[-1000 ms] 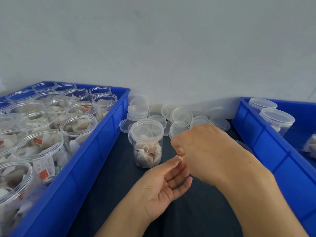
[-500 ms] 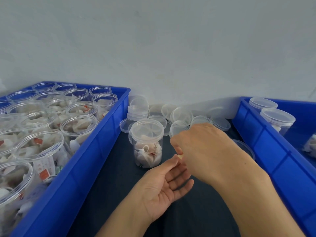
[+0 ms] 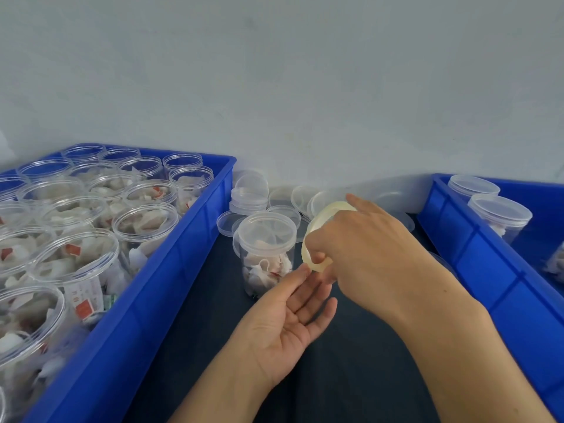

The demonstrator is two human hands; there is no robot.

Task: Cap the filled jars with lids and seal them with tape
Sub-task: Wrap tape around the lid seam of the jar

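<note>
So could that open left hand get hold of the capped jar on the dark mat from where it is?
Probably yes. The left hand lies palm up just in front of the capped jar, with only bare dark mat between them. The right hand, gripping the tape roll, sits beside the jar, not across it.

Left: we see a crate (image 3: pixel 171 288) on the table (image 3: pixel 189 337), packed with open jars (image 3: pixel 143 221).
Centre: a capped jar (image 3: pixel 266 254) stands on the table between the crates.
Behind it: loose lids (image 3: pixel 248 196) lie against the wall (image 3: pixel 274 87).
Right: a second crate (image 3: pixel 476 264) holds capped jars (image 3: pixel 500 213).
Front: our right hand (image 3: pixel 363 248) holds the tape roll (image 3: pixel 311 236) just right of the capped jar; our left hand (image 3: pixel 287 319) lies below it.
</note>
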